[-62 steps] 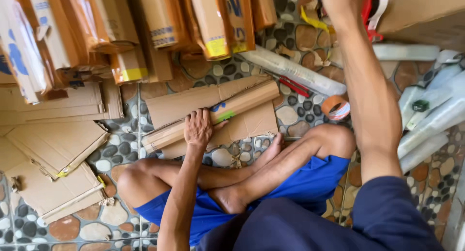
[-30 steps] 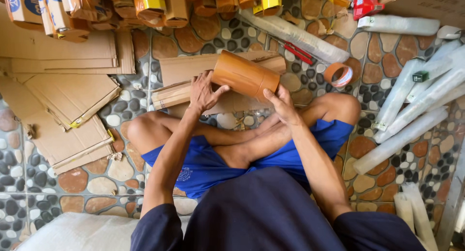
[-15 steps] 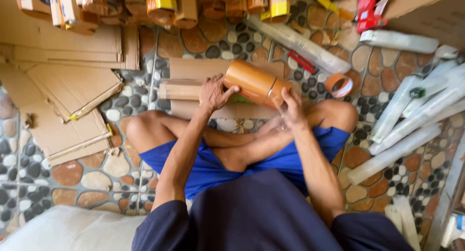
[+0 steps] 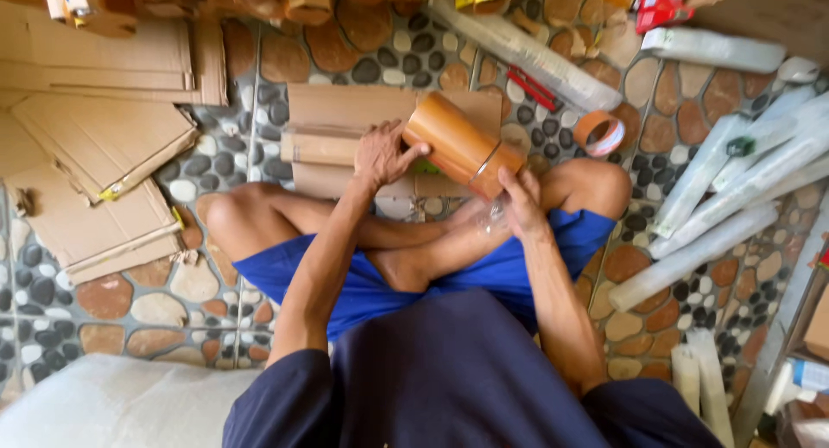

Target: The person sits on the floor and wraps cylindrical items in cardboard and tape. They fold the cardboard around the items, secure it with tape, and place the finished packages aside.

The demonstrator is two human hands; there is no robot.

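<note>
Two hands are seen in the single head view, both set on one brown roll (image 4: 458,144) held tilted above the lap, its far end raised toward the floor stock and its near end dropped toward the knees. The left hand (image 4: 384,154) is laid against the roll's upper side, fingers curled and thumb spread, so that the roll is steadied from rolling. The right hand (image 4: 521,208) is closed about the lower end, fingers pinched at the rim where a clear film (image 4: 494,213) hangs loose; whether the film itself is gripped cannot be told. The roll is kept clear of the flat cardboard (image 4: 345,120) that lies just beyond it, on the pebble floor (image 4: 673,266). The legs are crossed under blue shorts (image 4: 363,292), so the work is kept close over the lap. An orange tape ring (image 4: 600,133) lies near the right knee, within reach of the right hand. Long white wrapped tubes (image 4: 708,206) are stacked at the right side, well apart from the hands. Folded boxes (image 4: 95,167) are piled flat at the left, and more brown rolls are ranged along the top edge.
</note>
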